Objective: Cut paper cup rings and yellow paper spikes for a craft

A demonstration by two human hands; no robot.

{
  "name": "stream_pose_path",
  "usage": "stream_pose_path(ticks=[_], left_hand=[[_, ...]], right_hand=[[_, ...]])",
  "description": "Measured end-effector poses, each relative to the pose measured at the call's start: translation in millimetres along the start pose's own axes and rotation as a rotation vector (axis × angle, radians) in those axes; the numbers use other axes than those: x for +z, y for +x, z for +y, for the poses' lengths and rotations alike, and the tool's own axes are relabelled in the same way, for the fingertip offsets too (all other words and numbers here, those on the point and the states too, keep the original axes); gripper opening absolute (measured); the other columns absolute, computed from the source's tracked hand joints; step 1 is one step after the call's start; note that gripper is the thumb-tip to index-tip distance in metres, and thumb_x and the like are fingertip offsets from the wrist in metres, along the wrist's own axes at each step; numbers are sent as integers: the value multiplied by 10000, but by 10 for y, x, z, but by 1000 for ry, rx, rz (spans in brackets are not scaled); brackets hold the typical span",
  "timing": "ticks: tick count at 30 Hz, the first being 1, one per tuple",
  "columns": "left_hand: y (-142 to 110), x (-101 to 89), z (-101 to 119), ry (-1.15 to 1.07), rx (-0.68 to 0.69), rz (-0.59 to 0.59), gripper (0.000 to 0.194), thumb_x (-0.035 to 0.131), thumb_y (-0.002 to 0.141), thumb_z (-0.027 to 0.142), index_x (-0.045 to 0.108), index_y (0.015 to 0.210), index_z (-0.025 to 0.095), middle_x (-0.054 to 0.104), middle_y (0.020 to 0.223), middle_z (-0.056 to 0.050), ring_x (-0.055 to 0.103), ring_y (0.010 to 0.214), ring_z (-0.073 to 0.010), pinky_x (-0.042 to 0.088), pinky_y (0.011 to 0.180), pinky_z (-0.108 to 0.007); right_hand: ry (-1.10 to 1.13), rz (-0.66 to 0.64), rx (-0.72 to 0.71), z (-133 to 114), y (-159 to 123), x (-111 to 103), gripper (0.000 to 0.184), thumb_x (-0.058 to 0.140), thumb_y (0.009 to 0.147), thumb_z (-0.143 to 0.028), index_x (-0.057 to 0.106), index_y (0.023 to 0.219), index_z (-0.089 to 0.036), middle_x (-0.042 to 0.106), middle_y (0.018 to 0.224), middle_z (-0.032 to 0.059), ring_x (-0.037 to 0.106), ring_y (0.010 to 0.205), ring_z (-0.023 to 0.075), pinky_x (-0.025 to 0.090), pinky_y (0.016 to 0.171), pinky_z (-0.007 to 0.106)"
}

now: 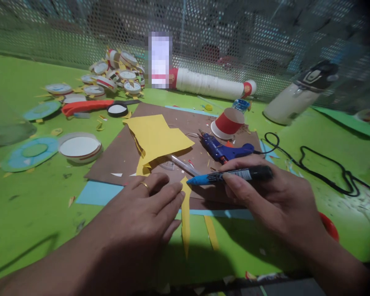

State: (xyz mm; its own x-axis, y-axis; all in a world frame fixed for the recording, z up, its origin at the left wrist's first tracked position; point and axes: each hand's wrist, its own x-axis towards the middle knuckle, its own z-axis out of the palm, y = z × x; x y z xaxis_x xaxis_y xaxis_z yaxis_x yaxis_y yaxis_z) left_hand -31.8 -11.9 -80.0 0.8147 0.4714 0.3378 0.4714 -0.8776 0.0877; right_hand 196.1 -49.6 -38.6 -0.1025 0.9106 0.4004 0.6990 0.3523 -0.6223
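Note:
My right hand (274, 197) grips a black marker pen (243, 174) with a blue front end, closed round its barrel. The pen's tip meets or nearly meets the pointed upper end of a narrow yellow paper strip (186, 218). Fingers bent and together, my left hand (151, 201) presses at the left edge of that strip; its thumb is partly hidden. Just beyond the hands, a larger cut piece of yellow paper (158, 137) lies on a brown board (111, 158). A second yellow strip (211, 232) lies to the right of the first one.
A blue glue gun (223, 150) with a black cord lies beyond my right hand, near a red-and-white paper cup (228, 123). Orange-handled scissors (86, 107), a white cup base (80, 147) and a pile of cut cup pieces (128, 76) are leftward. Stacked cups (209, 82) and a bottle (290, 100) stand behind.

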Motion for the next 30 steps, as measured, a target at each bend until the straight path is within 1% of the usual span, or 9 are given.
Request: stream_pose_path(ticks=[3, 7, 10, 12, 14, 17, 21, 24, 30], left_hand=[[-16, 60, -18, 25, 25, 55, 323, 388, 943, 258, 615, 1145, 149, 659, 1148, -77, 508, 1064, -279, 454, 846, -450], [-20, 82, -20, 20, 15, 36, 320, 399, 936, 276, 610, 1148, 162, 655, 1157, -72, 515, 1055, -277, 448, 852, -461], [-9, 67, -18, 30, 19, 33, 305, 428, 924, 262, 613, 1139, 150, 665, 1124, -76, 521, 1042, -275, 460, 838, -451], [-4, 66, -20, 36, 24, 58, 298, 439, 923, 255, 620, 1132, 144, 670, 1106, -82, 517, 1044, -269, 462, 849, -441], [-5, 74, -26, 42, 28, 82, 301, 438, 925, 253, 624, 1135, 144, 668, 1121, -86, 512, 1053, -265, 459, 865, -438], [-11, 89, -35, 50, 39, 98, 300, 442, 921, 250, 626, 1135, 149, 663, 1144, -89, 514, 1050, -263, 461, 860, -435], [-12, 72, -31, 91, 60, 140, 300, 440, 920, 244, 628, 1126, 132, 671, 1103, -105, 521, 1029, -271, 469, 825, -433], [-9, 47, -19, 94, 58, 115, 295, 431, 924, 244, 633, 1106, 130, 673, 1079, -101, 531, 1009, -273, 469, 820, -438], [-4, 42, -11, 99, 30, 89, 285, 433, 926, 261, 626, 1104, 150, 663, 1087, -93, 524, 1041, -267, 458, 851, -431]], right_hand=[[31, 48, 43, 2, -10, 15, 49, 605, 880, -247, 628, 912, -218, 619, 656, -60, 589, 555, 48, 490, 543, 120], [147, 193, 177, -54, -20, 29, 96, 599, 883, -304, 652, 883, -224, 595, 604, -48, 532, 485, 69, 456, 454, 164], [175, 305, 227, -95, -34, 29, 80, 620, 866, -308, 666, 845, -247, 564, 546, -53, 514, 452, 85, 451, 433, 188], [179, 346, 245, -95, -44, 28, 77, 633, 858, -320, 667, 823, -260, 580, 578, -44, 528, 469, 96, 455, 444, 210], [135, 346, 217, -76, -52, 27, 89, 635, 859, -332, 664, 809, -264, 614, 665, -28, 554, 515, 105, 475, 497, 236], [45, 298, 138, -39, -60, 30, 94, 622, 868, -331, 658, 833, -252, 634, 764, -12, 567, 556, 100, 491, 573, 255], [51, 212, 104, -27, -55, 55, 55, 619, 870, -287, 645, 882, -241, 605, 668, -35, 553, 524, 80, 479, 503, 197], [133, 177, 102, -41, -46, 81, 35, 631, 859, -230, 633, 894, -231, 605, 603, -63, 587, 509, 62, 514, 506, 144], [235, 104, 124, -47, -42, 106, 78, 624, 864, -170, 626, 915, -229, 690, 676, -55, 670, 540, 74, 564, 509, 136]])
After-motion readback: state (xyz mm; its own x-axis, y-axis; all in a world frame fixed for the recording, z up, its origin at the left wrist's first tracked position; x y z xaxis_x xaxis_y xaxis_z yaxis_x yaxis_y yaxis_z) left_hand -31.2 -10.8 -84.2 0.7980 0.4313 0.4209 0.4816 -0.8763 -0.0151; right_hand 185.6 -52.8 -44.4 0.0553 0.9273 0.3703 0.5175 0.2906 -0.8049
